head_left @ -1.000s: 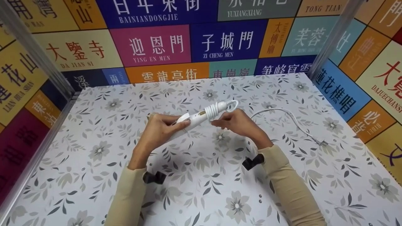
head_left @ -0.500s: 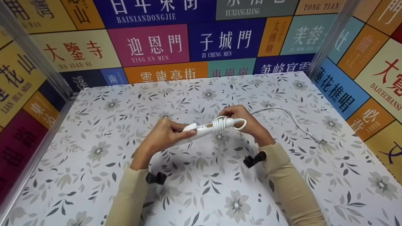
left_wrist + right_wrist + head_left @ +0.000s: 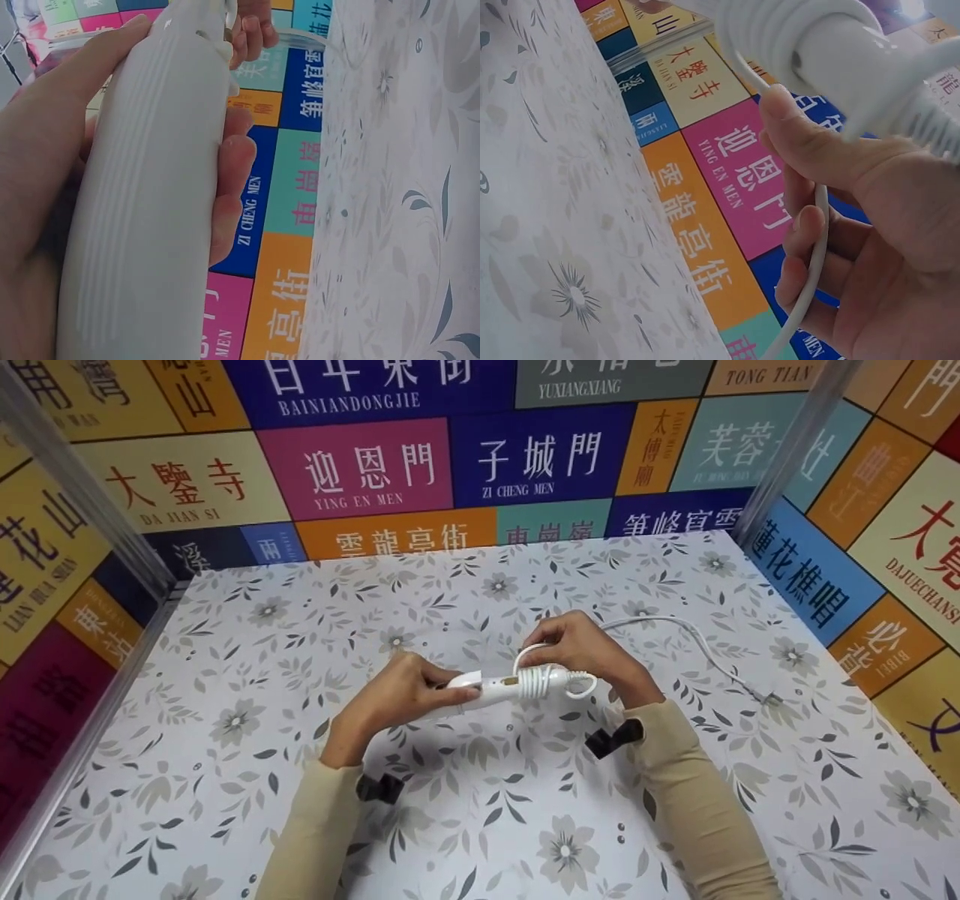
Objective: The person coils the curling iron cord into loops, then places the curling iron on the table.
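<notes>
My left hand grips a white hair-styling iron by its thick ribbed body, the thumb along one side and the fingers curled round the other. The iron lies nearly level above the table, its cord end pointing right. Several turns of white cord are wound round that end, beyond a small gold-coloured part. Just behind the winding, my right hand pinches the cord between thumb and fingers. In the right wrist view the loose cord runs down past the curled fingers. The left hand covers the iron's far left end.
The rest of the cord trails over the floral tabletop to the plug at the right. Walls with coloured sign panels stand behind and on both sides. A black wrist device sits at each cuff.
The iron has come down and rightward and turned from slanting to nearly level. My right hand has gone from below the winding to behind it, carrying the cord round.
</notes>
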